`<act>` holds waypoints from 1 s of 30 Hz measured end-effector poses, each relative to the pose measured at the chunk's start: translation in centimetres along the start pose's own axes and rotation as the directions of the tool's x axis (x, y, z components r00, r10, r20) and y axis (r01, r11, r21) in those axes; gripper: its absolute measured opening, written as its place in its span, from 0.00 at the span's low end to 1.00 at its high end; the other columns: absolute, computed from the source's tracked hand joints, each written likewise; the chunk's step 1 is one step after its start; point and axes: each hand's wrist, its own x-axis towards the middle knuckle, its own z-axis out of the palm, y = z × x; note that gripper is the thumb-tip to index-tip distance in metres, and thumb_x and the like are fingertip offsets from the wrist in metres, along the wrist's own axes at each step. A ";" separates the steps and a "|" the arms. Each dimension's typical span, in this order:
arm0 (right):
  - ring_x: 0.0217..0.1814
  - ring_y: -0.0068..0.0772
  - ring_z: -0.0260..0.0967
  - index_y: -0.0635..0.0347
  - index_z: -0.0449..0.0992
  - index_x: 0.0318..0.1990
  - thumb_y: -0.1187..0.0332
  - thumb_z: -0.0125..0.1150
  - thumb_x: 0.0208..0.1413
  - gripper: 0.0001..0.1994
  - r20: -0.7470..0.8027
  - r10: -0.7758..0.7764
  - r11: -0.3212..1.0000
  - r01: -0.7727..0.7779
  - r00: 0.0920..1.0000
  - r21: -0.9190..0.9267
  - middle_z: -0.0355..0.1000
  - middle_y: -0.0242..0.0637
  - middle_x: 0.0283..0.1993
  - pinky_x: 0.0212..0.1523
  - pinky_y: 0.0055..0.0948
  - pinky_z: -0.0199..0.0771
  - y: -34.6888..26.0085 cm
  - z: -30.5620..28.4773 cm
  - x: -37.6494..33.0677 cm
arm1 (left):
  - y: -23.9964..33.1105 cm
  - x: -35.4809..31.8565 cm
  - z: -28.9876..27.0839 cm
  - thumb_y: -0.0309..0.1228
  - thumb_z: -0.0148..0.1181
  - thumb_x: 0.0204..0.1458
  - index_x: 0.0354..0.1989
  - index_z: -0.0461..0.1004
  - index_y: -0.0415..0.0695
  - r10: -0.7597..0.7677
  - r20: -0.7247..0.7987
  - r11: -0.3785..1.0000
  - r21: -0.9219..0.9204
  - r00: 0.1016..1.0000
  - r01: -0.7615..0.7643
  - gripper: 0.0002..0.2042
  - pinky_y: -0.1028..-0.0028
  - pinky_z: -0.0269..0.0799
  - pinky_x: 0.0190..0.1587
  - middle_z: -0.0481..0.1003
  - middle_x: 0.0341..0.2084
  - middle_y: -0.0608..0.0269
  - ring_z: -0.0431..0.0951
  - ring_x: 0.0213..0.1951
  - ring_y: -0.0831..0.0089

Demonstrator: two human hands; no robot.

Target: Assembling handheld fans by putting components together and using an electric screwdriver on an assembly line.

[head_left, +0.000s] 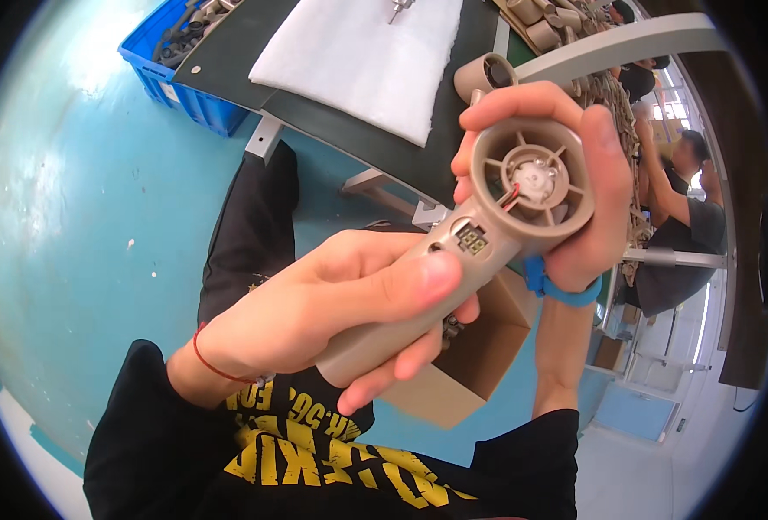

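Observation:
A beige handheld fan (358,347) lies tilted across the middle of the view, its round head at the upper right. My left hand (315,286) is wrapped round the handle, thumb on top just below a small display (472,238). Around the head curls my right hand (605,182), fingers over the far rim and palm along the right side. Inside the ring, spokes surround a white motor hub (533,180) with red and dark wires showing. No front cover sits over this open end.
A dark table (323,108) bears a white foam sheet (358,56) with a metal-tipped tool and a beige cylindrical part (475,78). A blue crate (189,100) of parts stands far left. Below my hands is a cardboard box (436,394). Other people (687,208) work at right.

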 end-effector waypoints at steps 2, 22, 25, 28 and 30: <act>0.30 0.29 0.71 0.70 0.70 0.43 0.42 0.26 0.63 0.35 -0.005 -0.031 0.995 0.030 1.000 -0.092 0.72 0.43 0.30 0.31 0.23 0.73 -0.3 -0.2 -0.7 | -0.3 0.2 -0.1 0.45 0.48 0.61 0.39 0.69 0.29 -0.006 0.014 0.999 0.045 1.000 0.005 0.24 0.82 0.58 0.11 0.69 0.13 0.60 0.63 0.08 0.80; 0.44 0.40 0.72 0.74 0.65 0.53 0.28 0.31 0.55 0.48 -0.256 -0.356 0.921 0.292 0.899 -0.256 0.72 0.55 0.46 0.47 0.27 0.72 1.4 -0.8 -3.4 | 0.0 1.9 0.2 0.41 0.52 0.62 0.36 0.70 0.37 -0.065 0.070 0.935 0.353 0.995 0.036 0.16 0.80 0.59 0.17 0.73 0.20 0.65 0.67 0.14 0.81; 0.57 0.50 0.67 0.69 0.57 0.61 0.35 0.62 0.45 0.48 -0.157 -0.457 0.885 0.465 0.876 0.016 0.60 0.60 0.60 0.56 0.35 0.70 3.7 -1.3 -2.9 | -0.4 1.3 0.3 0.39 0.55 0.60 0.38 0.71 0.36 0.109 0.007 0.846 0.525 0.994 -0.097 0.15 0.76 0.64 0.21 0.75 0.22 0.60 0.72 0.17 0.76; 0.57 0.50 0.67 0.63 0.57 0.62 0.50 0.76 0.37 0.47 -0.082 -0.294 0.956 0.293 0.952 -0.024 0.57 0.57 0.63 0.53 0.39 0.73 4.3 -1.4 -3.8 | -0.6 1.6 0.7 0.38 0.57 0.58 0.45 0.70 0.35 0.213 -0.130 0.747 0.661 0.968 -0.075 0.17 0.84 0.60 0.18 0.71 0.19 0.69 0.66 0.16 0.86; 0.57 0.50 0.67 0.61 0.57 0.62 0.57 0.76 0.36 0.45 -0.059 -0.281 0.959 0.283 0.958 0.022 0.56 0.56 0.63 0.51 0.38 0.75 4.3 -1.8 -3.9 | -0.9 1.9 0.7 0.38 0.57 0.58 0.47 0.70 0.36 0.233 -0.142 0.779 0.620 0.962 -0.097 0.17 0.84 0.62 0.19 0.73 0.21 0.69 0.68 0.17 0.84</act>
